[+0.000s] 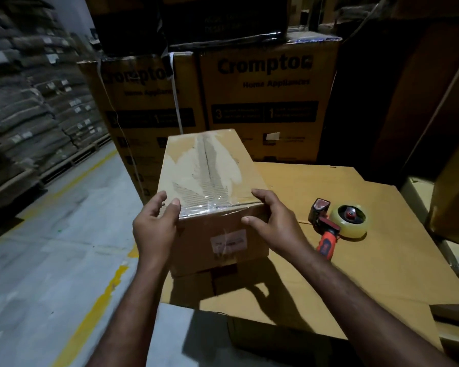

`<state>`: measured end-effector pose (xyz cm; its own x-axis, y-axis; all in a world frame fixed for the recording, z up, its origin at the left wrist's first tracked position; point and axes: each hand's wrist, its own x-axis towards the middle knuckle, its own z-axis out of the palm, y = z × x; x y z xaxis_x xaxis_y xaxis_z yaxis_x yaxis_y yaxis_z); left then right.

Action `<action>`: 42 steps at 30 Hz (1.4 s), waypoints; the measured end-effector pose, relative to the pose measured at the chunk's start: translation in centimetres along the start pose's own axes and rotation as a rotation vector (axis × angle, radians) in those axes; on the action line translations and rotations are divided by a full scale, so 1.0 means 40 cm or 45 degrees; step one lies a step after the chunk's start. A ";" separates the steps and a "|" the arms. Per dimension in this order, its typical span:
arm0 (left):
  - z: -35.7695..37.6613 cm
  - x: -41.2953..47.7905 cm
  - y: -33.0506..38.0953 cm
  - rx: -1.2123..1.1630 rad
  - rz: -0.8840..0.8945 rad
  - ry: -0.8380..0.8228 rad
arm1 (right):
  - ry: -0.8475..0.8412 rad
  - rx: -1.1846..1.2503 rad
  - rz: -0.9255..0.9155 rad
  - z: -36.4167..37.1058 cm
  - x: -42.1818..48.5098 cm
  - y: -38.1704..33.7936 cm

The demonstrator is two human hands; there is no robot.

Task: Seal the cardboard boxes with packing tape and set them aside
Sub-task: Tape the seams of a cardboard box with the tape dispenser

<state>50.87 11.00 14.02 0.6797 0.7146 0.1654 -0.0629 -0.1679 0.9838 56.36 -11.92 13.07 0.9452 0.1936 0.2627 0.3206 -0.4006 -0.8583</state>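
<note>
A closed brown cardboard box (pixel 210 165) stands at the centre, its top torn where old tape came off and a strip of clear tape over its near edge. A white label is stuck on its front face. My left hand (pixel 155 223) grips the near left corner, fingers curled over the top edge. My right hand (pixel 270 218) grips the near right corner, thumb on the front face. A tape dispenser (pixel 337 222) with an orange handle and a roll of clear tape lies on the cardboard to the right, apart from both hands.
The box rests on a flat cardboard sheet (pixel 368 260) laid over other boxes. Tall printed cartons (pixel 263 102) stand stacked behind. At the left runs a concrete aisle (pixel 51 247) with yellow lines, and stacked sacks on pallets (pixel 32 115). More boxes (pixel 453 194) crowd the right edge.
</note>
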 end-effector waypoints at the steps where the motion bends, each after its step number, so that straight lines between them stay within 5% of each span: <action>1: 0.005 -0.003 0.027 -0.030 0.022 -0.026 | 0.032 -0.022 -0.027 -0.014 -0.004 -0.019; 8: 0.047 -0.062 0.191 -0.426 0.139 -0.272 | 0.416 0.105 -0.048 -0.212 -0.084 -0.148; 12: 0.100 -0.104 0.231 -0.412 0.302 -0.683 | 0.703 0.007 -0.063 -0.285 -0.150 -0.175; 19: 0.247 -0.144 0.326 -0.212 0.584 -1.370 | 0.703 -0.464 0.083 -0.448 -0.336 -0.272; 31: 0.399 -0.381 0.335 -0.430 0.414 -2.109 | 1.220 -0.746 0.662 -0.390 -0.688 -0.351; 42: 0.565 -0.721 0.186 -0.256 0.273 -2.407 | 1.353 -0.811 1.008 -0.418 -0.876 -0.134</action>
<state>47.33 -26.21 14.99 0.4354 -0.8916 0.1243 -0.2191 0.0290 0.9753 22.54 -31.53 15.81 0.3922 -0.8817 0.2623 -0.5851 -0.4591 -0.6685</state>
